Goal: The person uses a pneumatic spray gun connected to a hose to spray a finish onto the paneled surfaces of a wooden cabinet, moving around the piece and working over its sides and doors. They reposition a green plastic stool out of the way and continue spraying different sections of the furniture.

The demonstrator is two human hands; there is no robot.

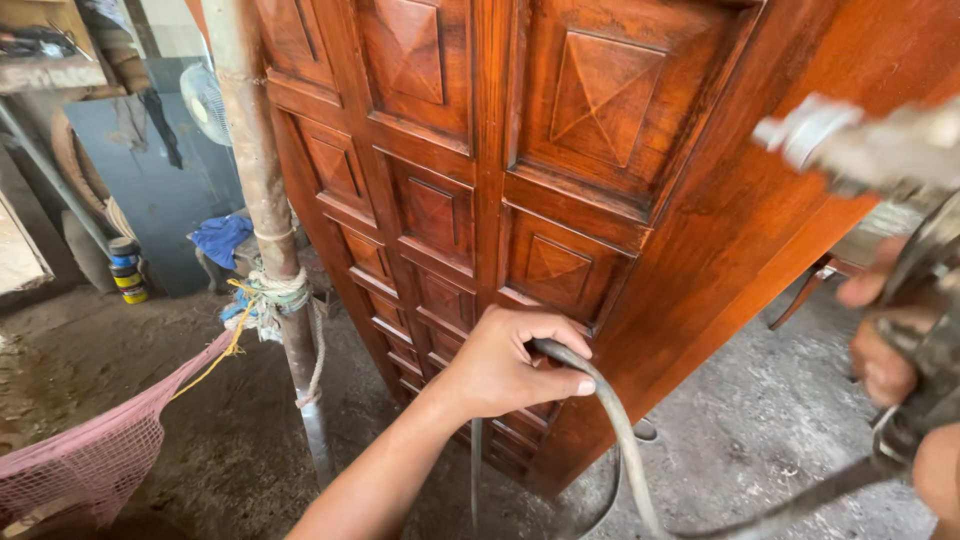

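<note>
While the left hand (505, 362) is closed around a grey hose (608, 410), holding it just in front of the lower panels of the carved wooden door (560, 190), the right hand (885, 345) grips a blurred spray gun (880, 150) at the right edge of the view. The hose bends down toward the concrete floor (760, 440) and runs to the gun. A rusty pole (262, 180) with rope stands left of the door.
</note>
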